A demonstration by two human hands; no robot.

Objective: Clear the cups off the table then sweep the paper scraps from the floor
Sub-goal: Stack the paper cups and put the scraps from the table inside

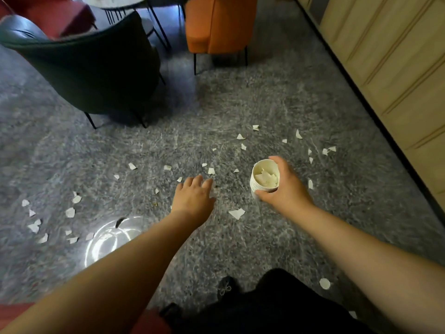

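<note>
My right hand (286, 186) grips a stack of white paper cups (261, 182) from its right side, thumb and fingers round the rim. The top cup holds torn white paper. My left hand (193, 196) reaches out over the floor, palm down, fingers relaxed, holding nothing. White paper scraps (237, 213) lie scattered across the grey speckled floor (240, 249), ahead of both hands and in a cluster at the left (69, 212).
A dark green armchair (96, 68) stands at the upper left and an orange chair (216, 25) behind it. A round table edge (115, 1) shows at the top. A wooden panelled wall (397, 68) runs along the right. My dark trousers and shoe (265, 300) fill the bottom.
</note>
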